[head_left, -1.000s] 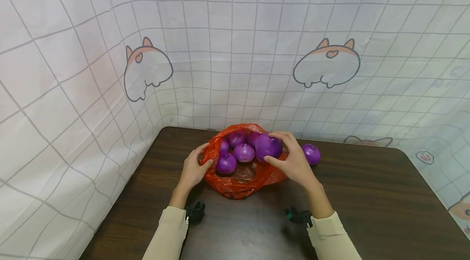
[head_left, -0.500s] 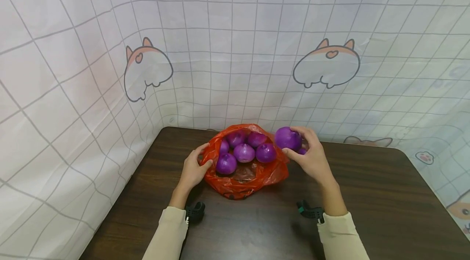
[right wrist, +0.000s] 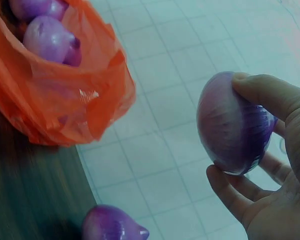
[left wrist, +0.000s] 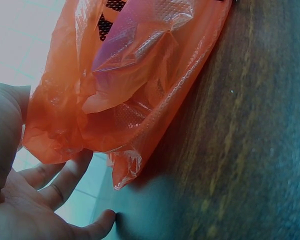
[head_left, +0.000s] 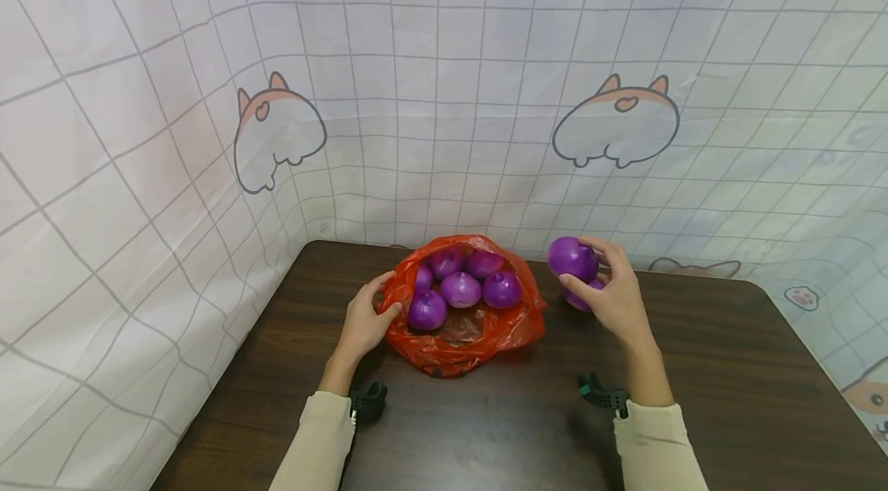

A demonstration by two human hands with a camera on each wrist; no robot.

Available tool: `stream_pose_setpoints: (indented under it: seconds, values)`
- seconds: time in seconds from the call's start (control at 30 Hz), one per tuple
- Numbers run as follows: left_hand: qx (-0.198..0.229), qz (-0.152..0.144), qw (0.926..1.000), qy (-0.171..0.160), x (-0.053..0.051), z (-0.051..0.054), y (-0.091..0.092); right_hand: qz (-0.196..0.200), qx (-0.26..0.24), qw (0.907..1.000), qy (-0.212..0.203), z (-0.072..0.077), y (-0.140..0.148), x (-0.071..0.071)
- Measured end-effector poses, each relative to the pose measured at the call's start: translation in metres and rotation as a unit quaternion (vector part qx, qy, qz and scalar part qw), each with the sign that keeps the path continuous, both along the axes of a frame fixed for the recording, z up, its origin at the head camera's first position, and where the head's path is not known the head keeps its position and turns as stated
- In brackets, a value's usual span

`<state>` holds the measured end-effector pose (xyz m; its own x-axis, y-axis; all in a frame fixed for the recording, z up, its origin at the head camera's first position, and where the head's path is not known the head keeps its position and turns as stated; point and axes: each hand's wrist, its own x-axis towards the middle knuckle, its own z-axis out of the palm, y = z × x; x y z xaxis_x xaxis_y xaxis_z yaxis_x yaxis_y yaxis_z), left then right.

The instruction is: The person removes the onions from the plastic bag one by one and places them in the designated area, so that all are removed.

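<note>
An orange-red plastic bag (head_left: 444, 356) lies open on the table with several purple onions (head_left: 461, 290) inside. My left hand (head_left: 364, 319) grips the bag's left rim; in the left wrist view the thumb and fingers (left wrist: 72, 175) pinch the plastic. To the right of the bag, my right hand (head_left: 616, 294) holds one purple onion (head_left: 572, 258) between thumb and fingertips, as the right wrist view of the held onion (right wrist: 235, 122) also shows. Another onion (head_left: 579, 298) sits on the table just below it, partly hidden behind the right hand.
The dark wooden table (head_left: 728, 368) reaches to a hanging white grid-patterned cloth (head_left: 444, 90) at the back and left. Black straps with small devices sit at both wrists, close above the tabletop.
My right hand has carried an onion from above the bag out to the right, over the onion on the table. My left hand has stayed at the bag's rim.
</note>
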<state>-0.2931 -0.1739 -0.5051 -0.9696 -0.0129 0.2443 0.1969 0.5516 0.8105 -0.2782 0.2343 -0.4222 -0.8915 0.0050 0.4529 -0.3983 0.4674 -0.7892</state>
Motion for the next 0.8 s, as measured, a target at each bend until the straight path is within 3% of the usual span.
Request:
stream_pose_setpoints:
  seconds: [0.8]
  values:
    - [0.0, -0.004, 0.9999, 0.012, 0.0, -0.002, 0.0, -0.12, -0.009, 0.9919, -0.041, -0.019, 0.05, -0.006]
